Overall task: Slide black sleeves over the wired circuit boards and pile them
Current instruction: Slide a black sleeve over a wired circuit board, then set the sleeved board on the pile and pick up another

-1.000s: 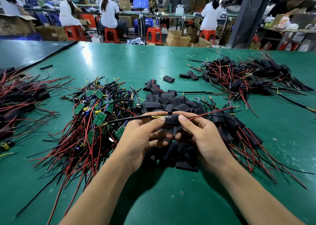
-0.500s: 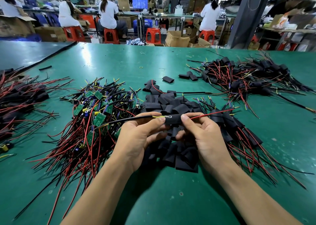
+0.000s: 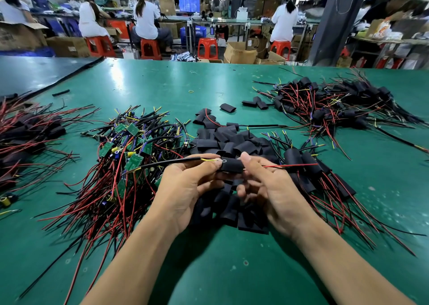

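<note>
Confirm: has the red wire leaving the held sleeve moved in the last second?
Yes. The red wire from the black sleeve swung down toward the person; its tip now crosses the sleeved boards, lower than before.

Bare hands (image 3: pixel 185 186) (image 3: pixel 276 193) and forearms (image 3: pixel 130 258), nails cut short.

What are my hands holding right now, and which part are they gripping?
One black sleeve with wires through it. The left hand pinches its left end, by the yellow wire; the right hand pinches its right end, where the red wire exits.
</note>
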The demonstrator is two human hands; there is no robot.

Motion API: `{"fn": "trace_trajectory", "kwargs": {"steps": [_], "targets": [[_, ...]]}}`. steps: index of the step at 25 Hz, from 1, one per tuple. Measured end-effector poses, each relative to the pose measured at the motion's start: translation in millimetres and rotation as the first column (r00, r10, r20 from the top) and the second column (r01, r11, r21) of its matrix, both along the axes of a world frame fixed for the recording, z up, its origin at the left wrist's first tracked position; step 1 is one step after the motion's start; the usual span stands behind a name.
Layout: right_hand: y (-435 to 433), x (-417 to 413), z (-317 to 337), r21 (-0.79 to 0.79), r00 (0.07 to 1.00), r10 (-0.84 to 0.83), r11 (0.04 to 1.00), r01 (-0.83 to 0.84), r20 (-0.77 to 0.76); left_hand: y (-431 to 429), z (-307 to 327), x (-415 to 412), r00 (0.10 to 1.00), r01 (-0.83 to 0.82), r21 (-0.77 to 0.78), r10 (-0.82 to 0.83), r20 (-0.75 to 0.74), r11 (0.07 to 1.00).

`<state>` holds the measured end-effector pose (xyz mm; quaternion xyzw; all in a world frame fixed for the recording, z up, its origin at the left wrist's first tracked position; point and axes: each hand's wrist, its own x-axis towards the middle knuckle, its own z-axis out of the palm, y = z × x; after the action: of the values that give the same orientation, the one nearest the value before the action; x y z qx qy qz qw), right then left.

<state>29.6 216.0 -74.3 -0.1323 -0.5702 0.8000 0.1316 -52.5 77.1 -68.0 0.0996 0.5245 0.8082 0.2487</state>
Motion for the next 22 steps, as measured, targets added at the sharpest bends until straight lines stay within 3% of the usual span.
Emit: {"fn": "trace_trajectory", "kwargs": {"steps": [3, 6, 8, 11, 15, 19, 22], "targets": [[-1, 4, 4, -0.040, 0.984, 0.146, 0.989, -0.143, 0.106, -1, 3, 3, 0.999, 0.049, -0.050, -0.051, -0.020, 0.998], [-1, 3, 9, -0.173, 0.991, 0.111, 0.980, -0.097, 0.072, -1, 3, 3, 0.996, 0.087, -0.043, -0.088, -0.020, 0.995], [4, 1, 14, -0.336, 1.000, -0.012, 0.942, 0.015, 0.011, -2, 3, 2, 0.995, 0.092, -0.045, -0.093, -0.024, 0.995], [20, 1, 16, -0.599, 0.951, -0.305, 0.770, 0.219, -0.045, -2, 0, -1, 0.999, 0.039, -0.100, -0.043, -0.032, 0.994], [31, 3, 9, -0.604, 0.867, -0.493, 0.671, 0.430, 0.070, -4, -4, -6, 0.998, -0.057, -0.164, 0.051, -0.043, 0.985], [33, 3, 8, -0.633, 0.859, -0.502, 0.634, 0.444, 0.100, -5, -6, -12, 0.981, -0.191, -0.208, 0.184, -0.053, 0.959], [36, 3, 10, -0.648, 0.858, -0.506, 0.625, 0.436, 0.089, -8, -6, -18, 0.953, -0.297, -0.155, 0.304, 0.022, 0.942]]}}
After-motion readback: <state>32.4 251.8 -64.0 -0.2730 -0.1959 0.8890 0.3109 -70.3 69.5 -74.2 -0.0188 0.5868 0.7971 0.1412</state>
